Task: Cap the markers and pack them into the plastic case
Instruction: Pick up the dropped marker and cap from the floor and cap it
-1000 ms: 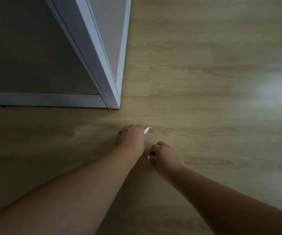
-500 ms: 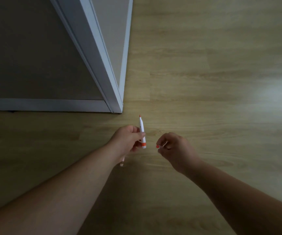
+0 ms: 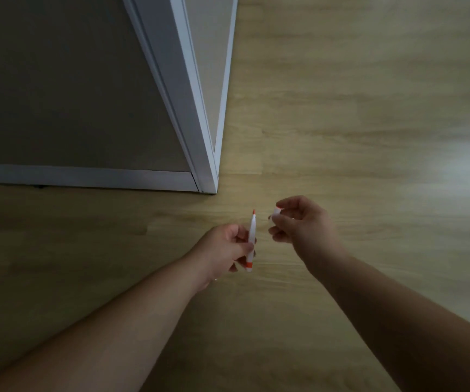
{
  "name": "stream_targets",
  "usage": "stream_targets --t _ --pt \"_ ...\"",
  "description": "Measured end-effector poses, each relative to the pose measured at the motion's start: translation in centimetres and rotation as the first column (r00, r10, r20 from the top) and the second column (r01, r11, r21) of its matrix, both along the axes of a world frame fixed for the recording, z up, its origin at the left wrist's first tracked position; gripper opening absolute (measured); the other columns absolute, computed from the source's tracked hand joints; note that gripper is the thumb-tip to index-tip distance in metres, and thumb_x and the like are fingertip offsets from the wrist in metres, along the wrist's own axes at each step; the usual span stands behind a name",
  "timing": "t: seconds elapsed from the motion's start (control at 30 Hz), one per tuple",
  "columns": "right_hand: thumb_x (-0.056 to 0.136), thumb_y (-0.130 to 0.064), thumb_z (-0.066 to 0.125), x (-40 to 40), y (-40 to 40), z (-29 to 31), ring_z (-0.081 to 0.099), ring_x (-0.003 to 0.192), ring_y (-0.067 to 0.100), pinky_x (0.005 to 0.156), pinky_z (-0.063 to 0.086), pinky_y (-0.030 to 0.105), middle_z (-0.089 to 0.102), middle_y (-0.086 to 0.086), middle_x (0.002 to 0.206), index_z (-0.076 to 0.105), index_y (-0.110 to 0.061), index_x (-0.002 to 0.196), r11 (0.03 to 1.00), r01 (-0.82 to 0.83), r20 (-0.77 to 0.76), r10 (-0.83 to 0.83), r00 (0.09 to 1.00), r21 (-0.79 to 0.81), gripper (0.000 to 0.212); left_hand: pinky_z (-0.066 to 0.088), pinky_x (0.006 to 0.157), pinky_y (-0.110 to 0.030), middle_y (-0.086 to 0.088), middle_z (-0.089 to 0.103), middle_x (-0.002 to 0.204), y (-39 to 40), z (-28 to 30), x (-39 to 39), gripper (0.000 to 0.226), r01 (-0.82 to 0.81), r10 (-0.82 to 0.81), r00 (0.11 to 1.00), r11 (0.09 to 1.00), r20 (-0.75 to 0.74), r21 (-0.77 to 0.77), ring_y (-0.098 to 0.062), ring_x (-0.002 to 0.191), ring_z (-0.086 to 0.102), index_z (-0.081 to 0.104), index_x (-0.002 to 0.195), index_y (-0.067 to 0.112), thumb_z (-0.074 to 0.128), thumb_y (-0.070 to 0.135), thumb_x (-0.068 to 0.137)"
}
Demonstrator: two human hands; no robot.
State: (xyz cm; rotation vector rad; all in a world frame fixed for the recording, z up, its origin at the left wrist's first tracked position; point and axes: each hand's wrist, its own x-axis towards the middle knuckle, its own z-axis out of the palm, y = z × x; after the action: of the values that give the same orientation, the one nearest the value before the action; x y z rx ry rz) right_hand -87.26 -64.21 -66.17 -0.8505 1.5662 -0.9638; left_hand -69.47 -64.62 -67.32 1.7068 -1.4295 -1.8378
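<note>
Over a wooden floor (image 3: 341,123) near a white door frame (image 3: 199,108), my left hand (image 3: 222,250) pinches a white marker (image 3: 251,241) low on its barrel, orange tip up and bare, while my right hand (image 3: 301,222), just beside it and apart, holds a small pale cap (image 3: 276,213) between thumb and fingertips. I judge the marker light, stiff and smooth, so a grip near mid-barrel should steady it, and the tiny cap looks easy to fumble. The plastic case is nowhere in view.
</note>
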Motion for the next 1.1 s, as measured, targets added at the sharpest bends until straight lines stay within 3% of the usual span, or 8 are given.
stream_targets --t 0.33,0.5,0.77,0.93,1.1 --pt "0.089 -0.006 0.068 0.4 -0.3 0.3 0.071 0.073 0.020 0.066 0.058 0.033 0.074 0.008 0.088 0.065 -0.017 0.099 0.999 -0.042 0.006 0.042 0.999 0.005 0.015 0.049 0.065 -0.029 0.000 0.074 0.090 0.9 0.5 -0.5 0.011 0.079 -0.079 0.997 0.997 0.016 0.010 -0.011 0.075 0.068 0.065 0.103 0.016 0.060 0.012 0.094" --pt "0.088 -0.003 0.068 0.0 -0.3 0.0 0.070 0.071 0.021 0.069 0.058 0.036 0.074 0.010 0.090 0.064 -0.014 0.099 1.000 0.000 0.049 -0.001 0.999 0.011 0.016 0.050 0.066 -0.029 0.000 0.074 0.091 1.1 0.3 -0.7 0.012 0.087 -0.088 0.996 0.996 0.033 0.023 -0.013 0.079 0.069 0.065 0.104 0.018 0.060 0.013 0.094" --pt "0.085 -0.005 0.070 0.2 0.3 -1.0 0.068 0.070 0.018 0.063 0.054 0.031 0.075 0.008 0.083 0.066 -0.015 0.090 0.989 -0.137 -0.029 0.139 0.990 0.054 0.012 0.048 0.063 -0.024 0.000 0.073 0.092 1.2 0.5 -1.1 0.012 0.100 -0.100 0.993 0.995 0.055 0.000 -0.010 0.078 0.066 0.065 0.105 0.018 0.059 0.015 0.095" --pt "0.084 -0.003 0.069 0.6 1.3 -1.8 0.067 0.067 0.019 0.066 0.056 0.037 0.072 0.013 0.081 0.063 -0.012 0.088 0.985 -0.157 -0.044 0.161 0.986 0.073 0.012 0.048 0.062 -0.024 0.001 0.071 0.088 2.5 -0.4 -1.2 0.009 0.082 -0.084 0.995 0.996 0.059 0.030 -0.011 0.079 0.066 0.064 0.099 0.019 0.058 0.013 0.095" --pt "0.082 -0.009 0.071 1.3 2.2 -2.9 0.069 0.064 0.017 0.067 0.059 0.041 0.073 0.004 0.075 0.067 -0.021 0.089 0.981 -0.172 -0.119 0.183 0.976 0.094 0.015 0.049 0.059 -0.025 -0.003 0.073 0.093 4.1 -1.0 -1.6 0.010 0.030 -0.033 0.995 0.999 0.093 0.030 -0.008 0.072 0.065 0.063 0.104 0.013 0.057 0.012 0.095"
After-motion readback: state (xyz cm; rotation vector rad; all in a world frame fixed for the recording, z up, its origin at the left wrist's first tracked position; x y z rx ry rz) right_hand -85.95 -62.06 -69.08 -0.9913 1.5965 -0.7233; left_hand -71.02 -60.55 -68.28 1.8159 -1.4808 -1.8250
